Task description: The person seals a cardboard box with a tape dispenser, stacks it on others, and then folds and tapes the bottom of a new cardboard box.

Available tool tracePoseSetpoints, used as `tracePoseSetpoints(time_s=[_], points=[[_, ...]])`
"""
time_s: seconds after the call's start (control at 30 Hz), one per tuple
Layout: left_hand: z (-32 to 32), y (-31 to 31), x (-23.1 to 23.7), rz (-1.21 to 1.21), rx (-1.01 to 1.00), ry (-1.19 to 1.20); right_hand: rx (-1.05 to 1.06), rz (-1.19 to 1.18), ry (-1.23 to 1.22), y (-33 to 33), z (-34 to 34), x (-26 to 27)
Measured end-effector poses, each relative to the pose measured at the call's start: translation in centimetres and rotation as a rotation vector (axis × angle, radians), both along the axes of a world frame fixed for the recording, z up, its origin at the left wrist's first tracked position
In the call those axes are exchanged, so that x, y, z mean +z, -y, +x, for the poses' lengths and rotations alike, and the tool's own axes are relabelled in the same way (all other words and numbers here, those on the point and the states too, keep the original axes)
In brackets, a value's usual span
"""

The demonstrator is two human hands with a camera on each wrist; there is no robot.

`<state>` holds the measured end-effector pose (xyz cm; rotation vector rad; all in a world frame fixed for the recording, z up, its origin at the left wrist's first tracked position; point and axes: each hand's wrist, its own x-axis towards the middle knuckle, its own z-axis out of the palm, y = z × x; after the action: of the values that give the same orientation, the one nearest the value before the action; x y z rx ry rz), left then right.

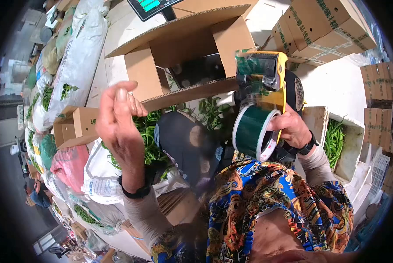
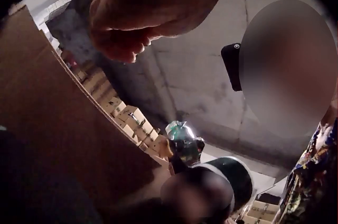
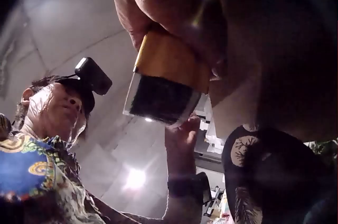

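Observation:
My right hand (image 1: 292,127) grips a yellow tape dispenser (image 1: 281,81) carrying a wide roll of green tape (image 1: 248,131), held up in front of my chest. A strip of tape shows at the dispenser's top end. In the right wrist view the fingers wrap around the yellow body (image 3: 171,60). My left hand (image 1: 119,118) is raised beside an open cardboard carton (image 1: 137,72), fingers loosely bent and nothing in them. The carton stands ahead of me with its flaps spread, dark inside. Long green peppers (image 1: 150,140) lie below the left hand.
A scale (image 1: 150,6) with a lit display stands beyond the carton. Taped cartons (image 1: 319,33) are at the far right. Nearer on the right, a white foam box (image 1: 356,136) holds green peppers (image 1: 334,142). White sacks (image 1: 80,57) and a smaller open carton (image 1: 84,125) lie left.

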<state>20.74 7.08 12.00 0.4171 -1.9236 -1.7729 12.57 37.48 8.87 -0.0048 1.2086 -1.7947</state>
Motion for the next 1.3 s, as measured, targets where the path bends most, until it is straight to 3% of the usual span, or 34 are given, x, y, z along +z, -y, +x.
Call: tracePoseSetpoints(time_s=[0.03, 0.1, 0.13, 0.17, 0.23, 0.27, 0.3, 0.4, 0.5, 0.7, 0.83, 0.9, 0.97, 1.03, 1.17, 1.23, 1.3], points=[[0.1, 0.0, -0.5, -0.002, -0.003, -0.003, -0.003, -0.002, -0.003, -0.3, -0.3, -0.4], [0.3, 0.1, -1.2, -0.852, 0.214, 0.05, -0.069, -0.068, -0.047, -0.7, -1.1, -1.3], [0.4, 0.2, -1.1, -0.999, 0.213, 0.042, -0.114, -0.106, -0.04, -0.5, -1.6, -0.9], [0.0, 0.4, -1.4, -0.998, 0.219, 0.031, -0.115, -0.091, -0.01, -0.5, -2.2, 0.0], [-1.0, 1.2, -2.9, -1.298, 0.252, -0.148, -0.06, -0.029, -0.058, -1.1, -3.4, 1.3], [-1.3, 1.9, -3.8, -1.341, 0.202, -0.097, -0.005, -0.043, -0.142, -1.4, -4.3, 0.7], [-1.8, 2.2, -4.1, -1.348, 0.215, -0.095, -0.007, -0.146, -0.198, -1.1, -4.7, 0.7], [-4.1, 2.9, -5.5, -1.392, 0.073, 0.067, 0.076, -0.044, -0.347, -0.2, -6.5, 1.3], [-6.1, 3.4, -5.4, -1.403, 0.088, 0.075, 0.187, -0.044, -0.376, 0.6, -8.7, 0.8], [-9.8, 5.5, -7.1, -1.448, 0.107, 0.022, 0.126, 0.045, -0.246, 2.1, -11.7, -0.6], [-9.9, 5.4, -9.6, -1.506, 0.027, 0.169, 0.158, -0.054, -0.174, 1.7, -14.2, -2.5], [-8.4, 5.3, -10.5, -1.263, -0.102, 0.097, 0.149, -0.021, -0.167, 2.0, -14.1, -2.7], [-7.4, 5.2, -10.9, -1.273, -0.079, 0.133, 0.169, -0.012, -0.129, 2.0, -13.8, -2.7], [-7.0, 4.9, -10.8, -1.285, -0.061, 0.154, 0.17, 0.144, -0.296, 2.4, -13.4, -2.1], [-7.8, 4.4, -11.4, -1.258, 0.024, 0.157, 0.225, 0.078, -0.423, 5.0, -13.3, 1.4], [-7.7, 4.5, -11.6, -1.24, 0.02, 0.023, 0.385, 0.115, -0.566, 6.5, -15.2, 1.6], [-7.5, 4.4, -11.5, -1.199, 0.008, 0.083, 0.319, 0.225, -0.554, 8.8, -14.7, 2.9]])
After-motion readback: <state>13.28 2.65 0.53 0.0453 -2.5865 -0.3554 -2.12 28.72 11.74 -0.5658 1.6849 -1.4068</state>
